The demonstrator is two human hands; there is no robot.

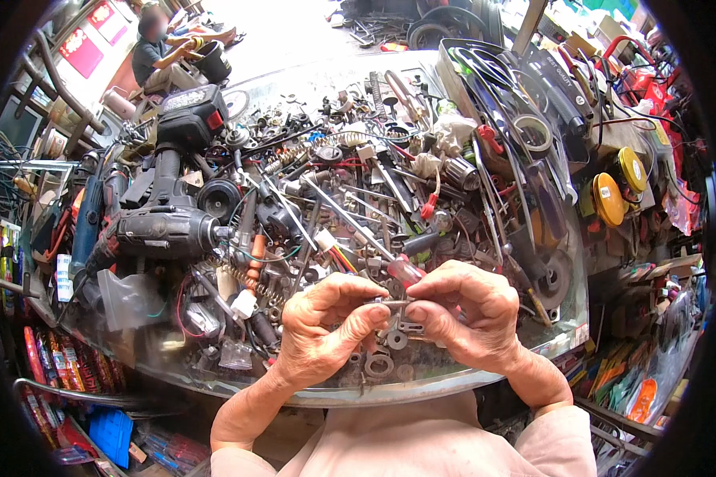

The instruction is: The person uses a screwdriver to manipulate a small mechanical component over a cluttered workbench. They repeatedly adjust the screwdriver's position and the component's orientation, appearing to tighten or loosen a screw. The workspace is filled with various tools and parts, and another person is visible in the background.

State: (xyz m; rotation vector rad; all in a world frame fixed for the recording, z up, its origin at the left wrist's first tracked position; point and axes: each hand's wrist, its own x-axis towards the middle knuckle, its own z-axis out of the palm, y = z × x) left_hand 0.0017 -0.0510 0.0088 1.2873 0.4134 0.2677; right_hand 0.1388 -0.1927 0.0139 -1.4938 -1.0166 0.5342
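Here, fingers [363,320] pinch a thin rod [395,302] — the tray [449,75] holds cables [493,67].

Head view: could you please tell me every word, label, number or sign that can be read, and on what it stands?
Locations only, wording not copied:
Long black object: pale lettering.
Black battery: pale markings, blurred.
Yellow discs: marks too small.
Red sheets: markings too blurred.
Small metal piece: none legible.

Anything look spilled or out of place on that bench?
Possibly: grey metal parts lie jumbled across the pale-edged worktop as if spilled, and a black cordless tool lies on its side beside them. No damage is clear.
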